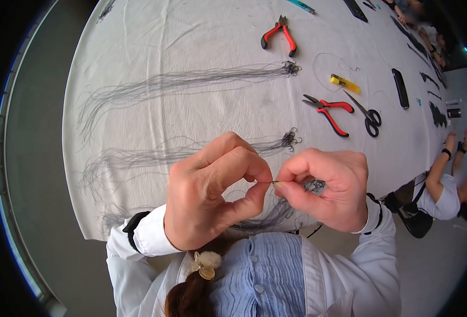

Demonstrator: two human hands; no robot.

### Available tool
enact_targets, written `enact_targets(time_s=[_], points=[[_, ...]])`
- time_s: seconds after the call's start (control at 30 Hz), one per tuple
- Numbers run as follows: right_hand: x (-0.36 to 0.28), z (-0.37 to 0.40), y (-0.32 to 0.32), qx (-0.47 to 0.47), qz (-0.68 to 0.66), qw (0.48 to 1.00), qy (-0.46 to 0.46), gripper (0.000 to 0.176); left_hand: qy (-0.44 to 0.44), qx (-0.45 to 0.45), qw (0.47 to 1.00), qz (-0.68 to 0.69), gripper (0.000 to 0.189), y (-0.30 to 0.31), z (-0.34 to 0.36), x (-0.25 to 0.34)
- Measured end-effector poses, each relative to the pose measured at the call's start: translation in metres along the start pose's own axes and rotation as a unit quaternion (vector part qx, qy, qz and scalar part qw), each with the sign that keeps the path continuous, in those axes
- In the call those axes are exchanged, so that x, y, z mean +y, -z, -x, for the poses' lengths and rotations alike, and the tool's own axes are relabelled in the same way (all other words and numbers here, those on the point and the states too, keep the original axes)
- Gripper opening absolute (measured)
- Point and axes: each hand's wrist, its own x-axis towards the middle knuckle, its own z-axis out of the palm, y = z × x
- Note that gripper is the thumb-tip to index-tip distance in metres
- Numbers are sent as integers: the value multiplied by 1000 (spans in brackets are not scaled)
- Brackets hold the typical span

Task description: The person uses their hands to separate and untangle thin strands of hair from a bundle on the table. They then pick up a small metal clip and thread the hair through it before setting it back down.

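My left hand (217, 190) and my right hand (326, 187) meet over the near part of the table, fingertips almost touching. Thumb and forefinger of each are pinched on a thin dark line (272, 183), whose tiny dark part shows in the narrow gap. A bundle of fine grey lines (270, 215) with dark curled ends lies beneath, partly hidden by my hands. Just beyond them a second bundle (138, 157) stretches leftward, with dark hook-like ends at its right. Farther off lies a third such bundle (191, 79).
Beyond my right hand lie red-handled pliers (331, 112), black scissors (368, 116) and a yellow cutter (345, 83). Red-handled cutters (280, 36) rest farther back. A black phone (400, 89) is at the right on the white cloth (233, 116). Other people (447, 185) sit along the right.
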Motion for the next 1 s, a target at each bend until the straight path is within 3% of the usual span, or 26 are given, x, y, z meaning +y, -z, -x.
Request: enact_targets(time_s=[0.03,0.17,0.23,0.27,0.33,0.43,0.57,0.73,0.87,0.93,0.97,1.0], points=[[1,0,0,10,62,996,59,11,28,-14,999,34,12,1,-1,0],[7,2,-4,41,146,977,147,18,106,-38,987,117,8,1,0,-1],[12,4,-4,53,211,945,245,21,141,-45,977,155,7,1,0,-1],[15,4,-5,52,211,945,245,21,176,-53,964,192,7,1,-1,-1],[19,2,-7,95,328,857,385,21,194,-60,956,213,6,2,-1,-1],[19,-1,-5,86,376,817,428,14,234,-81,934,256,4,3,-3,-2],[18,1,-6,84,389,811,429,11,280,-108,900,316,3,3,-3,-5],[22,-2,-6,105,425,750,495,7,279,-126,884,353,6,1,-1,-12],[23,-2,-7,122,428,736,510,6,314,-140,861,375,3,4,-2,-8],[17,1,-7,106,389,809,428,4,286,-116,887,343,3,3,-1,-5],[17,2,-6,106,389,809,428,4,256,-93,911,311,3,3,0,-4],[18,2,-6,90,355,847,384,5,256,-94,911,310,3,2,1,-5]])
